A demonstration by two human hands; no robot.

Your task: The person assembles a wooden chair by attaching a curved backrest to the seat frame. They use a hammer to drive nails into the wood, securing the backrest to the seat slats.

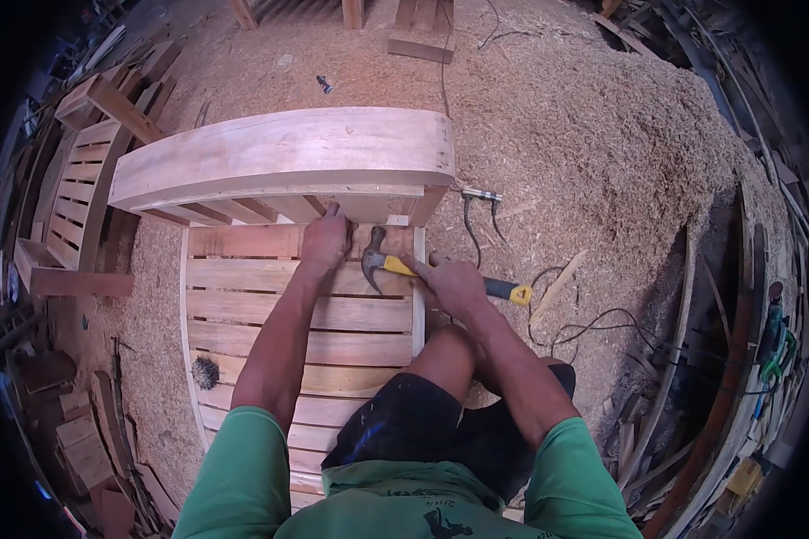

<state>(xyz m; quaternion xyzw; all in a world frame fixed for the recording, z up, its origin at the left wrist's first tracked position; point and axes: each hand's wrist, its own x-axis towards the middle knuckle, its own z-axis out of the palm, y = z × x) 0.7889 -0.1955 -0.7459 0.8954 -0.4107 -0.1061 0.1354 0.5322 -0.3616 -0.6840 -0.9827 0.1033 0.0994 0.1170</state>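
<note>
My right hand [456, 285] is wrapped round the yellow and black handle of a claw hammer [373, 259]. The hammer lies level over the right end of the slatted wooden seat [360, 313], its steel head toward my left hand. Against the foot of the upright slatted wooden panel [288, 148], where it meets the seat, my left hand [326, 241] is closed with bent fingers. What those fingers hold, if anything, is hidden. A dark spiky clump, like a heap of nails [205, 373], sits on the seat's left side.
Another slatted wooden frame [79, 193] stands at the left. Sawdust [638, 135] covers the floor and piles up at the far right. A black cable [593, 325] snakes across it beside a thin wood offcut [557, 287]. Scrap boards [85, 449] crowd both sides.
</note>
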